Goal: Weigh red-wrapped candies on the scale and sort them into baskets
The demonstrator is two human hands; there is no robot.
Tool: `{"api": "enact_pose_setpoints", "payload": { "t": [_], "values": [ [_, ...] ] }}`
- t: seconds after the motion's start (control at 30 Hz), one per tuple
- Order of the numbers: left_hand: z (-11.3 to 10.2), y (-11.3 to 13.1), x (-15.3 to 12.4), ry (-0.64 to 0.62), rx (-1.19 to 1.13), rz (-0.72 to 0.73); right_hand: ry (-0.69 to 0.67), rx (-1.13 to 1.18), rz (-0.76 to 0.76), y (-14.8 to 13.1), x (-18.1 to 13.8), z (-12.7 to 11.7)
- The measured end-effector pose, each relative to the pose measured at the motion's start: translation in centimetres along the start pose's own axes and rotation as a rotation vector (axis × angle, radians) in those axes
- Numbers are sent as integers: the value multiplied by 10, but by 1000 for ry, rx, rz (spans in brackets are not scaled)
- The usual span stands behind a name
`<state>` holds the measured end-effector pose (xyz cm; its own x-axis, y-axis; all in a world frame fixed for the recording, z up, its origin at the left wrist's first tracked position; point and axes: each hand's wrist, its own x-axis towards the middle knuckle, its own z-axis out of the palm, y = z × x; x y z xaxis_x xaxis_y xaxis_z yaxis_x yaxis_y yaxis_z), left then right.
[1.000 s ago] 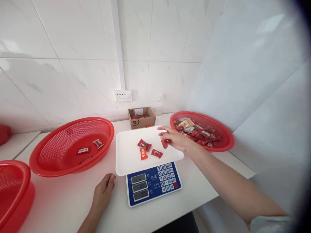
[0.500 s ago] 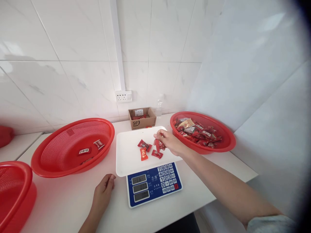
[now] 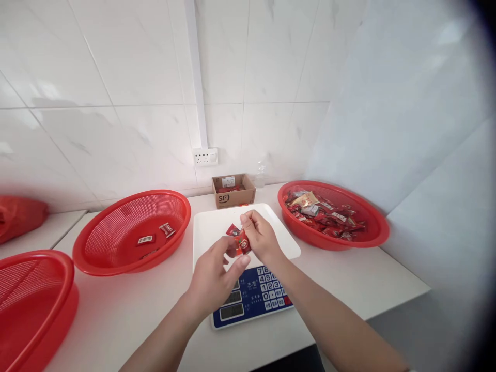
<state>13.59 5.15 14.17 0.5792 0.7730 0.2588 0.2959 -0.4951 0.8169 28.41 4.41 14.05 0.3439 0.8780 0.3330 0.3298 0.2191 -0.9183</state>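
Above the weighing scale's white pan (image 3: 209, 219), my right hand (image 3: 261, 237) is closed in a pinch on a red wrapped candy (image 3: 244, 242). My left hand (image 3: 215, 271) has come up beside that candy, its thumb and fingers apart and curved toward it; whether the fingertips touch it I cannot tell. Behind the hands another dark red candy (image 3: 233, 230) lies on the pan, and the other candies there are mostly covered by the hands. The scale's blue keypad panel (image 3: 253, 299) is partly hidden by my left hand and right forearm.
To the right stands a red basket (image 3: 377, 232) heaped with wrapped candies. A red basket (image 3: 101, 227) on the left holds a few candies (image 3: 146, 239). Nearer left is another red basket (image 3: 64, 299). Against the wall are a cardboard box (image 3: 236, 197) and a clear bottle (image 3: 261, 171).
My left hand has risen from the table beside the scale to the candy over the pan. My right hand still holds the candy, slightly nearer to me. The view has shifted a little left.
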Motion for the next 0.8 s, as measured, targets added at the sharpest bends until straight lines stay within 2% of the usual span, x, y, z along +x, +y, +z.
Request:
{"api": "enact_pose_setpoints", "payload": {
  "t": [0.1, 0.2, 0.33, 0.57, 0.8],
  "values": [
    [4, 1, 14, 38, 1, -11, -72, 133, 17, 0, -13, 3],
    [-1, -2, 19, 58, -135, -53, -173, 243, 107, 1, -20, -6],
    [-5, 0, 19, 60, -261, -104, -283, 95, 133, 4, -27, -20],
    [5, 2, 12, -5, -469, -155, -75, -133, 37, 5, -36, -22],
    [14, -6, 1, 103, -526, -150, -32, -96, 29, 9, -44, -16]
  ]
}}
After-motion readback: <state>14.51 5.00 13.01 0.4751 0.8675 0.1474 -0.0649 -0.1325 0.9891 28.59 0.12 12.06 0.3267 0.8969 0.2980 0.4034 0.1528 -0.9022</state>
